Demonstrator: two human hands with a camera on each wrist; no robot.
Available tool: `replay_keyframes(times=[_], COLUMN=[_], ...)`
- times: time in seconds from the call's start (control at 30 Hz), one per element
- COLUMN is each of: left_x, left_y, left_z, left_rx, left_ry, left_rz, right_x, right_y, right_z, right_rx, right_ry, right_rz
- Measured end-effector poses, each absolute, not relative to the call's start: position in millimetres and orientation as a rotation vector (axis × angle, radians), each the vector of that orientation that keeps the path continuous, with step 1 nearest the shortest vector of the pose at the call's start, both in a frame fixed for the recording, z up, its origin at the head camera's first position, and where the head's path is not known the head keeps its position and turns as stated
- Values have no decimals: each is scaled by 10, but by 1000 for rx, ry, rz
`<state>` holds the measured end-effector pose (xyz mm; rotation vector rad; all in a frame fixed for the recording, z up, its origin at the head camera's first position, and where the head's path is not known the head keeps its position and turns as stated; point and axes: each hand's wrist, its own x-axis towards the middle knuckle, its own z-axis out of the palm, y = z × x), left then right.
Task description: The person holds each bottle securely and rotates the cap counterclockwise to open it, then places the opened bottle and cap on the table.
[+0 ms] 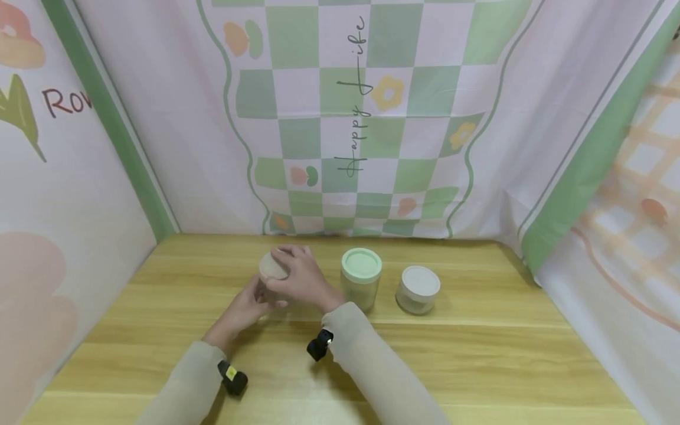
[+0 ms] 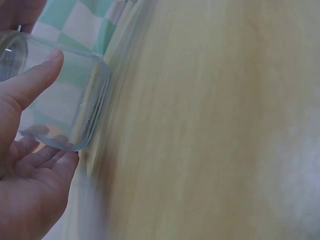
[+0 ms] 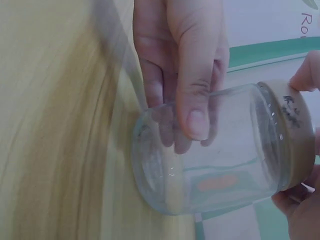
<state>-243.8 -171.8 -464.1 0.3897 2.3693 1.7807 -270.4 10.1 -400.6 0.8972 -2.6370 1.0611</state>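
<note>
A clear glass jar (image 3: 230, 160) with a beige lid (image 1: 272, 267) is between both hands at the left of the table. My left hand (image 1: 245, 309) grips the jar's body, thumb on the near side and fingers around the other. Over the top, my right hand (image 1: 301, 276) holds the lid by its rim with thumb and fingers. Dark marks show on the lid's side in the right wrist view. The glass looks see-through, with no contents visible. Whether its base touches the table cannot be told.
Right of the hands stands a taller jar with a light green lid (image 1: 361, 265). Beyond it is a shorter jar with a white lid (image 1: 419, 281). The wooden table (image 1: 478, 354) ends at a checked curtain (image 1: 372, 136) behind and cloth at both sides.
</note>
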Motion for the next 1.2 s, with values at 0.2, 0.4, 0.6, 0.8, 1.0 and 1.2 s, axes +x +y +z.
replay_keyframes(times=[0.2, 0.4, 0.6, 0.8, 1.0, 1.2], left_x=[-2430, -2426, -2434, -2430, -2423, -2413], left_y=[-1723, -1729, -1723, -1713, -1712, -1715], left_z=[-4643, -4637, -4641, -4640, -4635, -4631], left_rx=[363, 368, 381, 383, 387, 362], left_ry=[2369, 2367, 2377, 2387, 2385, 2376], left_rz=[1781, 1775, 1765, 1763, 1761, 1760], right_x=[-2741, -2737, -2728, -2723, -2697, -2651], right_y=[129, 147, 157, 149, 108, 52], right_z=[-4046, -4047, -4015, -4000, -4014, -4016], right_rx=[947, 964, 964, 939, 807, 704], right_ry=[-2618, -2640, -2680, -2657, -2616, -2575], right_rz=[1089, 1078, 1065, 1099, 961, 723])
